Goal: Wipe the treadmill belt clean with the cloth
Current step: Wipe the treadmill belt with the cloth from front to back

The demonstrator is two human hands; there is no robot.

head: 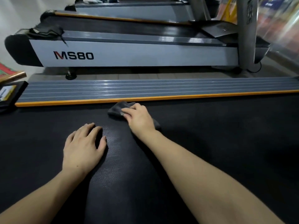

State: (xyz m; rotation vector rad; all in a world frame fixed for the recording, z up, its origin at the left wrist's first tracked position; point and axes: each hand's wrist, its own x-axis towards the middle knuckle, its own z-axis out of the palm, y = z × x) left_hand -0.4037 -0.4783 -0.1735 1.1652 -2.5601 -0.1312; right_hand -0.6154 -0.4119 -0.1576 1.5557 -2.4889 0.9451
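Two bare forearms reach out from the bottom edge across the black treadmill belt (pixel 226 135), which fills the near half of the view and runs left to right. On it, the left hand (pixel 84 146) lies flat with fingers loosely spread, holding nothing and seemingly bracing. Further out, the right hand (pixel 139 118) presses down on a grey cloth (pixel 116 109), fingers laid over it; whether they also pinch a fold I cannot quite tell, since the hand hides most of the fabric. That cloth sits at the belt's far edge, just beside the orange trim (pixel 145 98) of the ribbed side rail (pixel 161 87). So the cloth is ahead of both hands and right of the left one, already under the right hand, and the unwiped length likely stretches along the belt's long axis to either side. Beyond the rail stands a second treadmill (pixel 129 54) marked MS80.
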